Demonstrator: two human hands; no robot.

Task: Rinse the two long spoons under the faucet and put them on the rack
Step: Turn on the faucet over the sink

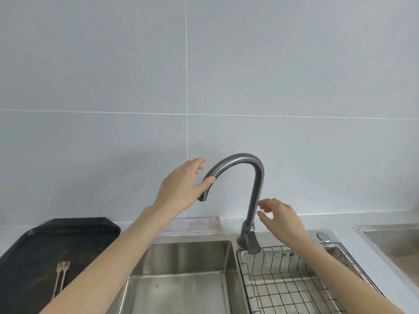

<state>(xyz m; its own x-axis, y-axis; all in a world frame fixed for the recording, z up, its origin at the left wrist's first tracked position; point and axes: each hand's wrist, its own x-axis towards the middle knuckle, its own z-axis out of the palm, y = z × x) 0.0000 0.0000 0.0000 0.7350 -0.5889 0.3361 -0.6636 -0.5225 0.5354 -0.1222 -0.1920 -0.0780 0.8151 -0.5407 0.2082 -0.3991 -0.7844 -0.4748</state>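
Note:
The grey gooseneck faucet (255, 177) rises between the two basins, its outlet over the left basin (181, 288); no water shows. My left hand (181, 189) holds the spout near the outlet, with the thumb on its front and the fingers behind. Hovering just right of the faucet stem, my right hand (281, 219) has relaxed fingers and holds nothing. Two long metal utensils (60, 277) with tined ends lie side by side on a black tray (29, 257) at the left, their lower parts hidden by my left forearm. A black wire rack (290, 288) sits in the right basin.
The faucet lever (254, 243) points down toward the rack's back edge. A folded pale cloth (192, 225) lies behind the left basin against the tiled wall. A round metal cap (323, 236) sits behind the rack. A second sink (394, 243) begins at the far right.

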